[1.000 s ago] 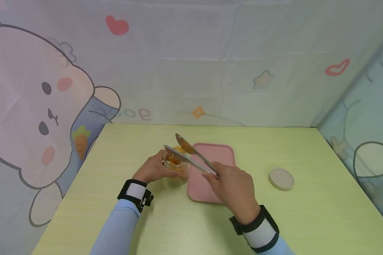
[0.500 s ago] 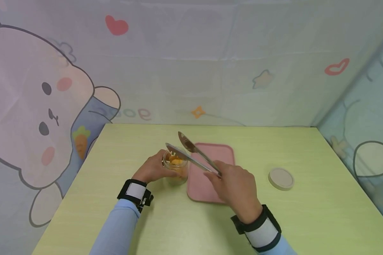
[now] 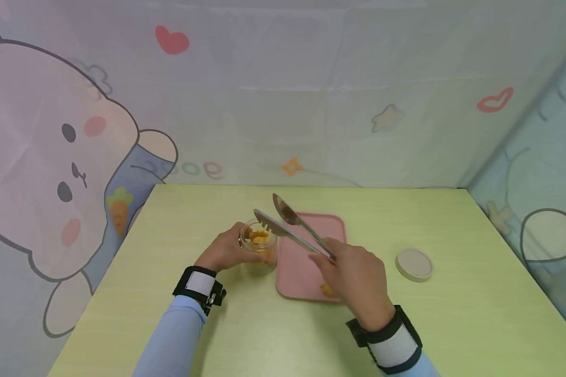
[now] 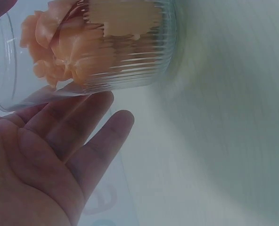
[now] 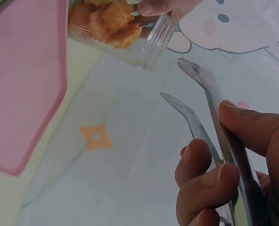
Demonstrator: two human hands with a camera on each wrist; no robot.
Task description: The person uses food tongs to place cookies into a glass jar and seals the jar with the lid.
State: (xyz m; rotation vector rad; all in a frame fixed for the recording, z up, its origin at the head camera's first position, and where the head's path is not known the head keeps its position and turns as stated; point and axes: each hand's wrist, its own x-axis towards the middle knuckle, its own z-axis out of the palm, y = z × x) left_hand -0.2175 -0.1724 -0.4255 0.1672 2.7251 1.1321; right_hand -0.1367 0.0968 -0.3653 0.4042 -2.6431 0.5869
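Note:
My left hand point(image 3: 227, 250) holds an open glass jar point(image 3: 272, 258) upright on the table, thumb on the near side and fingers at the far side. Golden-orange, flower-shaped cookies point(image 5: 109, 21) fill part of the jar; the left wrist view shows them through its ribbed wall point(image 4: 144, 56). My right hand point(image 3: 358, 280) grips metal tongs point(image 3: 306, 235), their arms spread and nothing between the tips. The tips hang to the right of the jar mouth, over the far left part of a pink tray point(image 3: 299, 272). One cookie point(image 3: 329, 290) lies near the tray's front edge, partly covered by my right hand.
A round beige lid point(image 3: 414, 264) lies on the pale yellow table point(image 3: 453, 324), right of the tray. A cartoon-printed cloth point(image 3: 273, 94) stands behind the table, and another printed cloth side point(image 3: 547, 173) rises at the right.
The tongs have moved right, off the jar mouth. An orange piece that showed at their tips a second ago now appears inside the jar. The cookie on the tray has come into view.

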